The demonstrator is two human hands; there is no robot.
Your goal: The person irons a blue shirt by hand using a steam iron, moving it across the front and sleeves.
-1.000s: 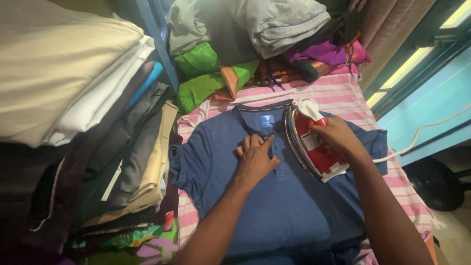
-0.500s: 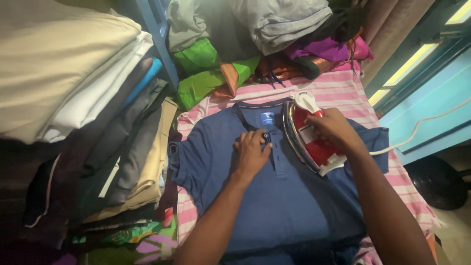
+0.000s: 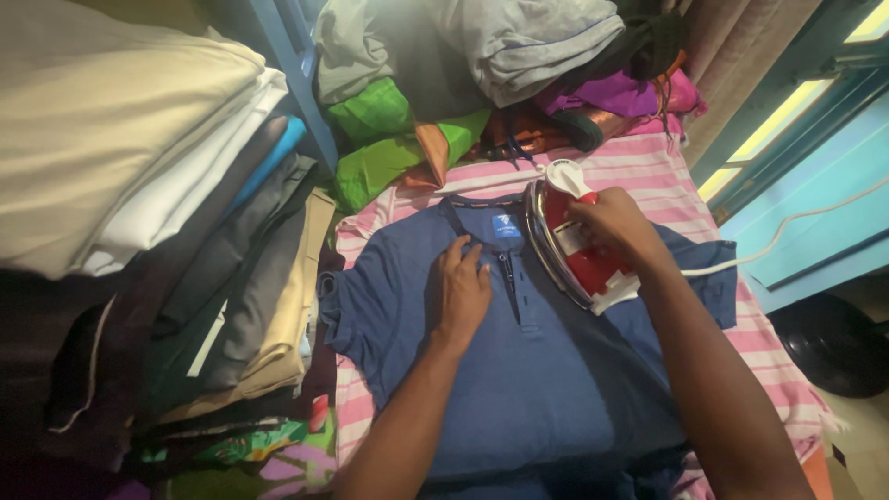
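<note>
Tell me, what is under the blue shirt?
The blue shirt lies on a pink striped cloth. What is beneath that cloth is covered and cannot be seen.

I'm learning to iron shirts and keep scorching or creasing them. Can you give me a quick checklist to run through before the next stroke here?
1. Right hand grips the iron firmly: ok.
2. Left hand presses the shirt flat beside the placket: ok.
3. Left fingers clear of the soleplate: ok, a gap shows.
4. Iron tilted on its edge, not lying flat on the cloth: ok.
5. Cord runs off to the right, away from the shirt: ok.
6. Heat setting: cannot tell.
</note>
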